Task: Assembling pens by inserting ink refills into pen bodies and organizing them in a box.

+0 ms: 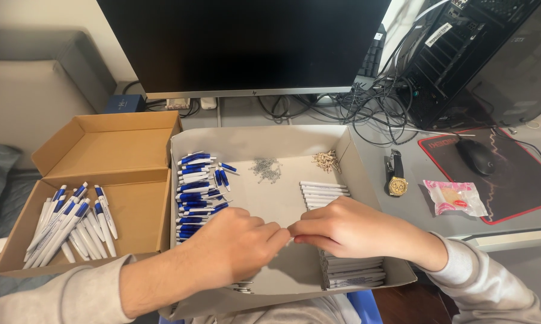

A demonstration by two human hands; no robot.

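Far to the left of the left hand (237,246) stands an open brown cardboard box (111,150) holding a loose heap of finished blue-and-white pens (72,225), roughly fifteen; the exact count is hard to tell where they overlap. Just beyond that hand's knuckles, inside the shallow grey tray (264,141), lies a stack of blue-and-white pen halves (195,192), too many and too crowded to count.

The left hand is curled, its fingers pressed together at the tips, and it meets the right hand (348,231) over the middle of the tray. Both pinch one small pale part at the spot where the fingertips touch; the part is almost wholly hidden, so what it is cannot be told.

Beyond the hands, toward the tray's far wall, sit a small pile of metal springs (265,168) and a small pile of tan tips (327,160). Under and past the right hand lies a row of white pen barrels (324,192), continuing beneath the wrist.

Right of the right hand, outside the tray, rest one gold wristwatch (396,175), one pink-wrapped snack (455,198), and one black mouse (476,156) on a red-edged mat (522,192).
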